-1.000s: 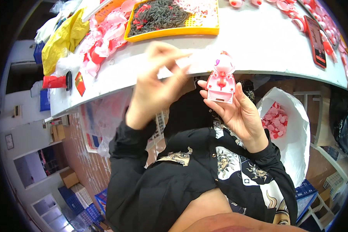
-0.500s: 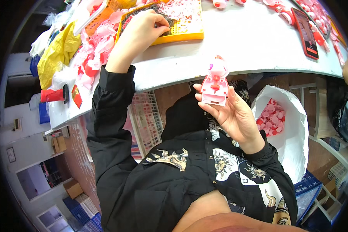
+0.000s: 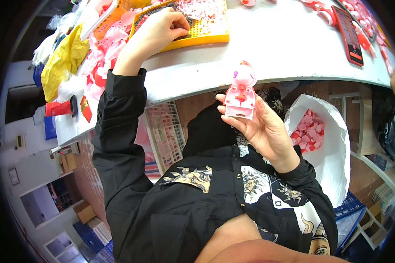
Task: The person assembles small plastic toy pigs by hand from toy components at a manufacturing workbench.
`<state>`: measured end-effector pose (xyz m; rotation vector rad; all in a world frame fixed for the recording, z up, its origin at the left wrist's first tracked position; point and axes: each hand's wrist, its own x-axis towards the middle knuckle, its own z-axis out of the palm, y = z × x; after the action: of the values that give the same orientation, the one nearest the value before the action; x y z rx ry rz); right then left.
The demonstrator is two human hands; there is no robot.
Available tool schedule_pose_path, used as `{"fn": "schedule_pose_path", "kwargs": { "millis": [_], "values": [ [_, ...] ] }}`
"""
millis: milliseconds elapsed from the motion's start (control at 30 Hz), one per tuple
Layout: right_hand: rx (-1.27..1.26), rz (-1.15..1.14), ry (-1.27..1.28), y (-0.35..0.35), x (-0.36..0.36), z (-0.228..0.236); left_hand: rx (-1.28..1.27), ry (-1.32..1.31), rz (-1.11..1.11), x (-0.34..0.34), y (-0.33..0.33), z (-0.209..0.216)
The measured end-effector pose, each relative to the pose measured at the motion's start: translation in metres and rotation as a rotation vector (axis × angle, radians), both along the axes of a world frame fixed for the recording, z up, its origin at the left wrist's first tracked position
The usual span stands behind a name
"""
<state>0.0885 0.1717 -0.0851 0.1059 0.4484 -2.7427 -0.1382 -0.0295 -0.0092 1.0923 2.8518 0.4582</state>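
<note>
My right hand holds up a pink and white plastic toy assembly, a rounded head above an open body with red inner pieces, gripped between thumb and fingers in front of the table edge. At the far left, my left hand reaches into a shallow yellow tray. Its thumb and fingers are pinched together over a heap of small dark pieces; whatever lies between the fingertips is hidden. Small pink pieces fill the tray's other part.
Pink and red plastic parts pile up left of the tray, beside a yellow bag. A phone lies on the white table at right. Below the edge stands a white sack with pink parts inside.
The toy assembly in my right hand has shifted slightly left. My left hand stays pinched in the tray, its forearm a little further left.
</note>
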Motion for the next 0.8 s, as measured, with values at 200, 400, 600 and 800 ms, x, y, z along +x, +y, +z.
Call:
{"fn": "schedule_pose_path", "kwargs": {
  "millis": [200, 400, 600, 800],
  "values": [
    [-0.003, 0.01, 0.028, -0.002, 0.0, 0.001, 0.088, 0.028, -0.015, 0.001, -0.006, -0.006],
    [0.003, 0.03, 0.028, -0.006, 0.0, 0.004, 0.179, 0.068, -0.193, 0.01, 0.007, 0.018],
    [0.007, 0.02, 0.035, -0.008, 0.0, 0.003, 0.071, -0.21, -0.007, 0.018, 0.035, 0.033],
    [0.009, 0.023, 0.035, -0.008, 0.001, 0.005, 0.068, -0.174, -0.142, -0.006, 0.032, -0.002]
  ]
}}
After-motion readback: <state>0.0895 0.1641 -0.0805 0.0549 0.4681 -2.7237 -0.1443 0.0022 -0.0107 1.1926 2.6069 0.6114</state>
